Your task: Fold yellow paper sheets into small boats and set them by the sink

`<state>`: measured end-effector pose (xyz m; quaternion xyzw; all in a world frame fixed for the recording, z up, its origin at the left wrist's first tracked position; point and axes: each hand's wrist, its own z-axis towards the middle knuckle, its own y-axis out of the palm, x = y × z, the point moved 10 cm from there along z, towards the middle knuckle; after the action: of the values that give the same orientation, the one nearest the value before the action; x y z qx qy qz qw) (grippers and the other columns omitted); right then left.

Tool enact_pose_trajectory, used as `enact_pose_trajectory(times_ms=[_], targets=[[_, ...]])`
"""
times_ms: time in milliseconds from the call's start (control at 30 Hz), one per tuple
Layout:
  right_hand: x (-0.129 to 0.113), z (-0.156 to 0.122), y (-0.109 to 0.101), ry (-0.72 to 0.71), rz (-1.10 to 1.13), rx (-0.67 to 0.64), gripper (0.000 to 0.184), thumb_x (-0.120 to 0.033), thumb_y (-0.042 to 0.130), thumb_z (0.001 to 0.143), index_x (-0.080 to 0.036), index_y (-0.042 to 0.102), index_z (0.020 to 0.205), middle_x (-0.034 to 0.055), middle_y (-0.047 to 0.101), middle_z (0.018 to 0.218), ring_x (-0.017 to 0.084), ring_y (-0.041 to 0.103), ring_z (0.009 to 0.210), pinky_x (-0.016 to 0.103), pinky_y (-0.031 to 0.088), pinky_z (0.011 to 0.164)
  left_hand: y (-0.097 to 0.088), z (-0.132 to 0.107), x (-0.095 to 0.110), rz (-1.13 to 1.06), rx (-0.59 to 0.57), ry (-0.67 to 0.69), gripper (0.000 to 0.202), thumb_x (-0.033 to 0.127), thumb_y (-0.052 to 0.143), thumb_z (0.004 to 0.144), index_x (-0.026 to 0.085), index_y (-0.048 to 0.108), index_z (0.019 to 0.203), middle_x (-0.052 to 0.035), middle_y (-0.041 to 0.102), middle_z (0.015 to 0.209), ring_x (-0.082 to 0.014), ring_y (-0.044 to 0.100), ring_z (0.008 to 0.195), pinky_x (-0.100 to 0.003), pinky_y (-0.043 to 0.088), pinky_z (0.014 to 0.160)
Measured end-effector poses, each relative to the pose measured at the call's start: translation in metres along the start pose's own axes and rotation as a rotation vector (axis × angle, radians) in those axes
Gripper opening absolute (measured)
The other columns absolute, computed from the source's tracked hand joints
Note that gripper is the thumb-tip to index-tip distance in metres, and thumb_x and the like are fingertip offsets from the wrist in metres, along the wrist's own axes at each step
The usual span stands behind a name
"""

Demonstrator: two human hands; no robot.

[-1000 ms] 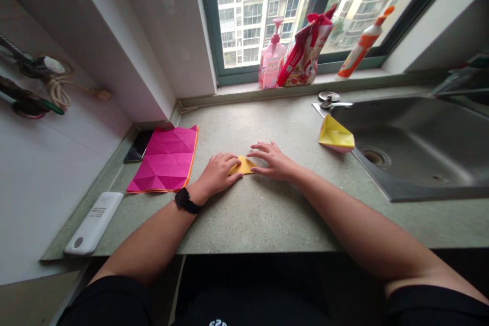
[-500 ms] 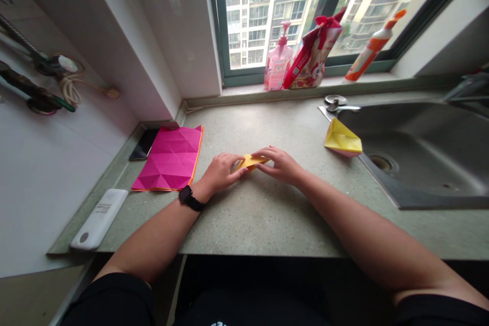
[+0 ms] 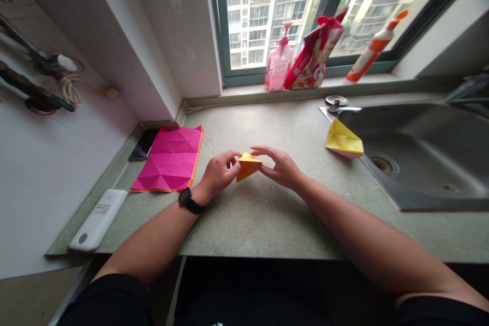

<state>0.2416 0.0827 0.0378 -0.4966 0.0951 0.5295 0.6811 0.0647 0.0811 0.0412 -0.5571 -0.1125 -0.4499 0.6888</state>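
A small folded piece of orange-yellow paper (image 3: 247, 166) is held up between my hands, its point angled down toward the counter. My left hand (image 3: 218, 173) pinches its left side with the fingertips. My right hand (image 3: 280, 167) touches its right corner with curved fingers. Left of my left hand lies a creased magenta paper sheet (image 3: 168, 159) with an orange edge. A folded yellow paper form with a pink underside (image 3: 343, 139) sits at the sink's edge, out of reach of both hands' fingertips.
A black watch (image 3: 190, 200) circles my left wrist. A phone (image 3: 143, 144) and a white remote-like device (image 3: 98, 219) lie at the counter's left. A steel sink (image 3: 416, 153) is set in at right. A pink soap bottle (image 3: 279, 63), patterned bag (image 3: 314, 53) and orange-white bottle (image 3: 374, 47) stand on the windowsill.
The orange-yellow paper has gone from lying nearly flat to being lifted and tilted up between my fingertips. Its folded shape now opens more toward me. My view has shifted slightly.
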Motion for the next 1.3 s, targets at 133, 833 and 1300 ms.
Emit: enact_pose_trajectory(times_ms=[133,833,1300], targets=[[0.006,-0.001,-0.005,0.022,0.005,0.065,0.06,-0.032,0.07,0.096,-0.028,0.055,0.154,0.0103,0.08,0.128,0.028,0.076,0.121,0.051,0.06,0.11,-0.004,0.002,-0.008,-0.151,0.056,-0.047,0.025,0.034,0.059,0.104,0.022,0.075,0.118,-0.0052,0.081,0.106,-0.0204,0.075,0.091,-0.033,0.059,0.087],[0.037,0.001,-0.008,0.283,0.47,0.036,0.036,-0.06,0.075,0.094,-0.025,0.08,0.101,0.0063,0.082,0.105,0.026,0.076,0.102,0.043,0.06,0.094,0.003,0.003,-0.029,-0.535,0.005,-0.132,0.032,0.047,0.069,0.101,0.019,0.076,0.114,-0.0104,0.08,0.12,-0.0251,0.075,0.114,-0.038,0.06,0.103],[0.04,-0.002,0.013,0.215,-0.062,-0.089,0.023,-0.036,0.067,0.101,-0.029,0.078,0.12,0.0036,0.083,0.097,0.023,0.077,0.086,0.038,0.06,0.083,0.015,0.001,-0.025,0.022,-0.065,-0.076,0.027,0.029,0.07,0.099,0.025,0.077,0.125,-0.0051,0.08,0.107,-0.0253,0.075,0.101,-0.045,0.056,0.106]])
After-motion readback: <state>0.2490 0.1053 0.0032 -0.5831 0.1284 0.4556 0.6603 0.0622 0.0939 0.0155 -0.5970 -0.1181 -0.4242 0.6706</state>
